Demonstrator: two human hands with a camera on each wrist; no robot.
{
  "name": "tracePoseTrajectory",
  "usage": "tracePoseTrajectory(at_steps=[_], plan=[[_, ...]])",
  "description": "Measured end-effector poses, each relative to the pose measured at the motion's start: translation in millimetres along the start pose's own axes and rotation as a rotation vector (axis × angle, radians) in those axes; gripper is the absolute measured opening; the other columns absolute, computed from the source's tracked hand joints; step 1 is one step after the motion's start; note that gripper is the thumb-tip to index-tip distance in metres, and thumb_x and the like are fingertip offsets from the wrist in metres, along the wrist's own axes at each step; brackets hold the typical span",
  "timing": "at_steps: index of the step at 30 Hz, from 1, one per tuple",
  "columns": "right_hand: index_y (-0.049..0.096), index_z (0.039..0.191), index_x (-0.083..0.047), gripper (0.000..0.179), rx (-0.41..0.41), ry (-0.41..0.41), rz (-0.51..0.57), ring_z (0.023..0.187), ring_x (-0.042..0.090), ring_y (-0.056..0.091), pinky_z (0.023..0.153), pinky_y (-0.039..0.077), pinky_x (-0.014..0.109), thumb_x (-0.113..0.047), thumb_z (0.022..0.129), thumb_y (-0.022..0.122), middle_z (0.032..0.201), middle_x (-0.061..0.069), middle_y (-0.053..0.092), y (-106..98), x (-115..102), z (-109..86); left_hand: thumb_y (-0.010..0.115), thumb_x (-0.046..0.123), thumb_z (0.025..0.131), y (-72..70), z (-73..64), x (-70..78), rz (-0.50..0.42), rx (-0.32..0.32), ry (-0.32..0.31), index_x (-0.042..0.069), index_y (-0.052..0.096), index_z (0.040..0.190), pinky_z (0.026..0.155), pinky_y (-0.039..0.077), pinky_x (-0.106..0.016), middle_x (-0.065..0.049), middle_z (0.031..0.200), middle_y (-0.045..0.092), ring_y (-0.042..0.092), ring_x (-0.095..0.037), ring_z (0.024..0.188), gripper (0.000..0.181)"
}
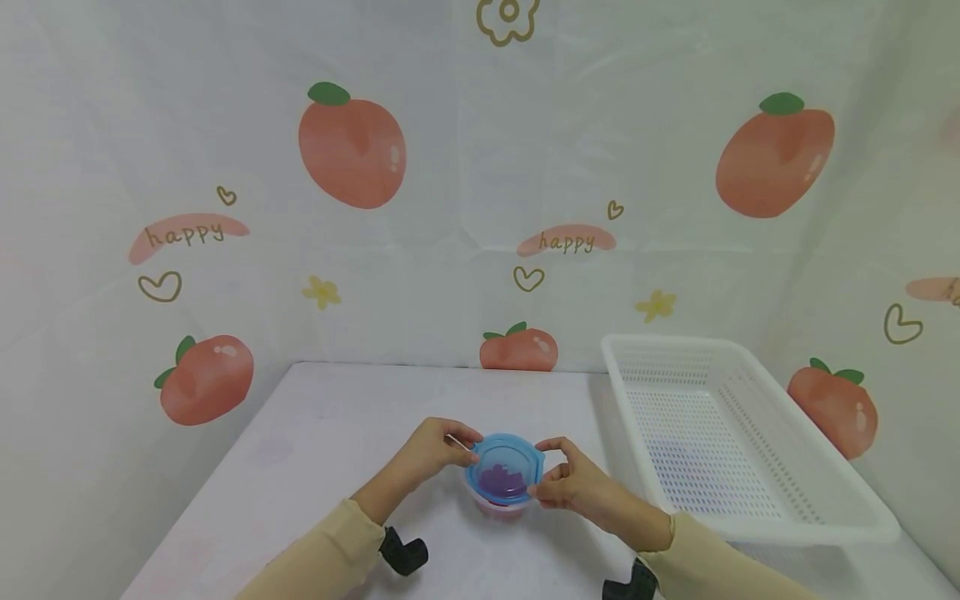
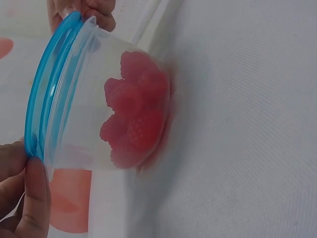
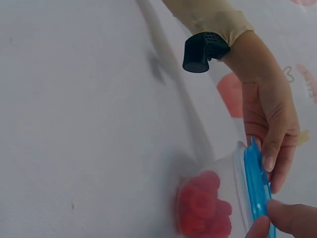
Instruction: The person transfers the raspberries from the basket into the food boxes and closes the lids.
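Observation:
A clear round plastic container [image 2: 79, 134] stands on the white table, with several red raspberries [image 2: 138, 109] visible through its wall. Its blue lid [image 1: 510, 454] lies across the top, right at the rim. On the lid's left edge, my left hand [image 1: 433, 450] pinches with thumb and fingers. From the opposite side, my right hand [image 1: 581, 487] pinches the lid's right edge by its small tab. In the right wrist view, the raspberries [image 3: 203, 203] sit at the container's bottom, below the lid [image 3: 256, 183].
A large white perforated plastic basket [image 1: 622, 417] stands on the table [image 1: 330, 433] to the right, beside my right forearm. Behind the table hangs a white cloth [image 1: 450, 167] printed with fruit. Black wrist cameras [image 1: 405, 552] sit under both sleeves.

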State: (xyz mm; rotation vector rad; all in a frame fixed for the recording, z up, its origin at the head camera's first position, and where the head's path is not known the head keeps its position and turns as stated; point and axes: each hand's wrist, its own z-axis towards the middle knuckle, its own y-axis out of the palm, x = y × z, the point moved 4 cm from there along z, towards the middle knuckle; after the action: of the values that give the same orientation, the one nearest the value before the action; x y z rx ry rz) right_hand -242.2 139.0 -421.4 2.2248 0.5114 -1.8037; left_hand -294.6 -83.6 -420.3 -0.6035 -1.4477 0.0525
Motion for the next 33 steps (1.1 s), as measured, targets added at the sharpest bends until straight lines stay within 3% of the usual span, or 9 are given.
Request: tracePoseTrajectory(at_steps=[8,12,17,22,27,33], plan=[[0.025,0.137,0.004,0.071,0.007,-0.003,-0.036,0.070,0.011,0.059,0.072,0.056,0.027,0.002,0.082,0.070,0.079,0.003,0.052,1,-1,0.5,0.079,0.006,0.076,-1.4,-2.5,3.0,0.016,0.002,-0.007,0.001,0.072,0.101,0.067,0.051,-0.027,-0.006,0.088,0.066,0.059,-0.012,0.073,0.026],[0.025,0.137,0.005,0.071,0.001,-0.008,-0.051,0.071,0.012,0.060,0.073,0.057,0.027,0.002,0.082,0.070,0.081,0.004,0.052,0,-1,1.3,0.076,0.006,0.080,-0.8,-0.6,0.8,-0.013,0.009,-0.024,0.000,0.072,0.100,0.069,0.056,-0.029,-0.007,0.088,0.065,0.060,-0.013,0.074,0.022],[0.026,0.137,0.005,0.070,0.006,-0.001,-0.059,0.071,0.012,0.060,0.073,0.057,0.028,0.002,0.082,0.070,0.081,0.004,0.051,0,0,1.7,0.070,0.010,0.087,0.7,5.5,-9.5,-0.111,-0.008,-0.115,-0.001,0.070,0.102,0.074,0.058,-0.030,-0.005,0.091,0.068,0.063,-0.011,0.077,0.018],[0.026,0.138,0.003,0.071,0.015,0.011,-0.060,0.070,0.011,0.058,0.073,0.057,0.028,0.002,0.082,0.071,0.079,0.003,0.051,1,0,1.2,0.070,0.010,0.087,1.4,9.8,-19.1,-0.253,-0.066,-0.205,-0.004,0.064,0.112,0.077,0.058,-0.031,-0.009,0.095,0.071,0.067,-0.013,0.080,0.029],[0.027,0.138,0.003,0.072,0.018,0.007,-0.055,0.069,0.011,0.058,0.072,0.057,0.028,0.002,0.082,0.071,0.078,0.003,0.052,0,1,1.5,0.071,0.013,0.088,1.3,12.9,-24.4,-0.291,-0.095,-0.276,-0.006,0.067,0.111,0.074,0.058,-0.028,-0.005,0.089,0.072,0.066,-0.010,0.076,0.031],[0.026,0.138,0.004,0.070,0.002,-0.003,-0.048,0.070,0.011,0.059,0.074,0.057,0.028,0.002,0.083,0.070,0.080,0.003,0.052,-1,0,2.8,0.071,0.010,0.087,2.1,16.4,-29.3,-0.316,-0.091,-0.303,-0.007,0.069,0.105,0.068,0.057,-0.023,-0.002,0.080,0.070,0.063,-0.009,0.069,0.025]])
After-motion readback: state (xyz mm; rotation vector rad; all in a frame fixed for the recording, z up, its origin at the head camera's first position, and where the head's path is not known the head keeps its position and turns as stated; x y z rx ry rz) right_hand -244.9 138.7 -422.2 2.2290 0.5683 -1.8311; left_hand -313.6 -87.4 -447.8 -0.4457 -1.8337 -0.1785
